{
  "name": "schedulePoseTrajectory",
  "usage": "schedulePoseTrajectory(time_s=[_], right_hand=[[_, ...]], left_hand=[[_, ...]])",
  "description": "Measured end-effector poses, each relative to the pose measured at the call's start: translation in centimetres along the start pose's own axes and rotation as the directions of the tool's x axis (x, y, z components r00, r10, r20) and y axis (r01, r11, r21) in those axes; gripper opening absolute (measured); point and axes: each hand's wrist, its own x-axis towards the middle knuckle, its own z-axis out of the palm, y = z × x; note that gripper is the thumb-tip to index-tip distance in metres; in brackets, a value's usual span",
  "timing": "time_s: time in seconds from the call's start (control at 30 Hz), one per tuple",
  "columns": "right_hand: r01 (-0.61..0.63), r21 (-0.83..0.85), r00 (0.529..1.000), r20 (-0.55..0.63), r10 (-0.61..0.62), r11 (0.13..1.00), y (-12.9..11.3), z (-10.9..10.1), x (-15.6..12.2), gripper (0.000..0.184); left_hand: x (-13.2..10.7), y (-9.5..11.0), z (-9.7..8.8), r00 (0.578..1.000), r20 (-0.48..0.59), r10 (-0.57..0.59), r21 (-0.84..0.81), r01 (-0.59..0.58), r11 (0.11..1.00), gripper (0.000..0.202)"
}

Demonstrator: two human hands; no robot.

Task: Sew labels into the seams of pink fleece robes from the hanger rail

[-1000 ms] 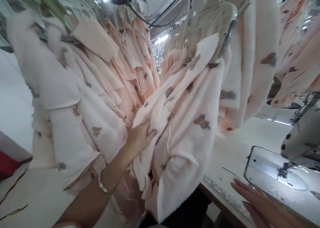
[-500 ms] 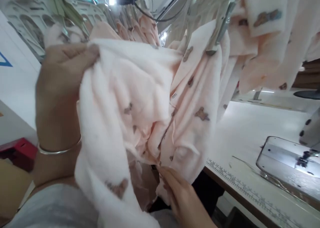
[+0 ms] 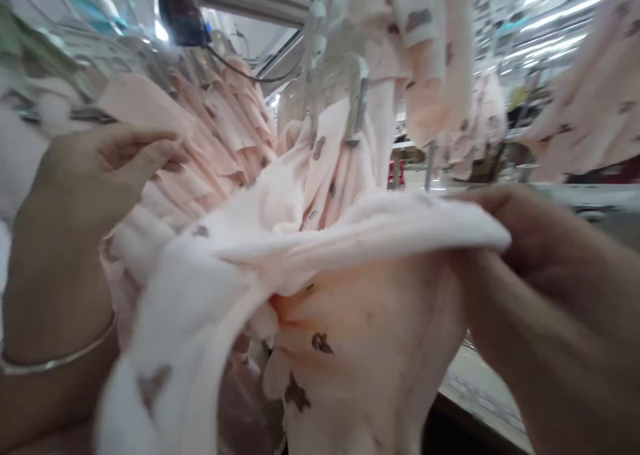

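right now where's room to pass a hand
Above the right hand, a gap seems open between the central hanging garments and far-right garments. The table shows only a blurred strip beside the held garment. Crowded: behind the left hand, pink garments hang packed.

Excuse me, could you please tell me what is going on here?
A person's right hand holds the edge of a pale pink printed garment, which is spread out in front. The left hand is raised beside it, fingers close together; whether they grip cloth is unclear. More pink pieces hang behind.
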Motion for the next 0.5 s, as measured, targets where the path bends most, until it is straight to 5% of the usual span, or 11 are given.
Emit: schedulePoseTrajectory(time_s=[0.03, 0.1, 0.17, 0.23, 0.37, 0.43, 0.5], right_hand=[[0.057, -0.043, 0.998, -0.019, -0.058, 0.997, -0.4, -1.0, 1.7, 0.013], [0.121, -0.108, 0.992, -0.007, -0.123, 0.987, -0.2, -1.9, 4.4, 0.016], [0.119, -0.190, 0.993, 0.029, -0.116, 0.974, 1.3, -2.3, 5.7, 0.017], [0.107, -0.332, 0.994, 0.023, -0.105, 0.937, 3.0, -2.6, 4.9, 0.010], [0.127, -0.545, 0.977, -0.077, -0.200, 0.829, 5.0, -1.7, -2.2, 0.014], [0.103, -0.312, 0.992, 0.097, -0.076, 0.945, 5.7, 0.5, -6.7, 0.018], [0.004, -0.291, 0.970, 0.236, 0.067, 0.957, 6.8, 3.1, -10.6, 0.021]], left_hand=[[-0.4, 0.9, 1.6, 0.986, 0.159, 0.060, -0.125, -0.040, 0.991, 0.044], [-1.6, 3.5, 5.4, 0.861, 0.452, 0.232, -0.308, -0.093, 0.947, 0.051], [-2.5, 6.4, 9.2, 0.738, 0.546, 0.396, -0.286, -0.280, 0.916, 0.058], [-2.2, 9.0, 12.4, 0.721, 0.487, 0.493, -0.241, -0.431, 0.869, 0.042], [1.1, 12.2, 16.3, 0.778, 0.317, 0.541, -0.239, -0.487, 0.840, 0.030], [2.5, 13.4, 17.1, 0.782, 0.303, 0.544, -0.262, -0.481, 0.837, 0.020], [3.2, 14.3, 17.7, 0.780, 0.316, 0.540, -0.276, -0.469, 0.839, 0.015]])
